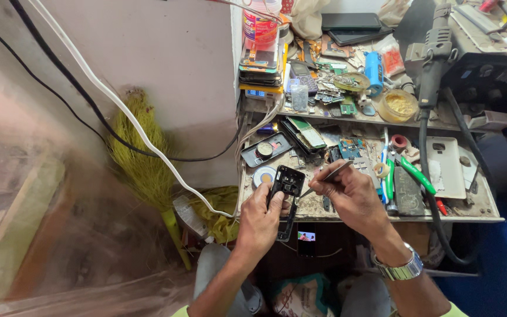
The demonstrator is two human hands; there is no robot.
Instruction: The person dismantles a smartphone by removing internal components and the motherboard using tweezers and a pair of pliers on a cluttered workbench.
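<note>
A: What is held in the left hand [260, 218]?

B: An open black phone [287, 191] is gripped there, with the fingers wrapped round its side. It is held up just over the front edge of the bench [347, 212].

A: And the right hand [347, 196]?

B: A thin metal tool [328, 176] is pinched in its fingers. The tip is pointed at the phone, close to it. A silver watch [399, 269] is worn on that wrist.

A: What is seen nearby?

B: Green pliers [416, 174] are laid to the right, and a broom [142, 158] is leaned on the wall.
</note>
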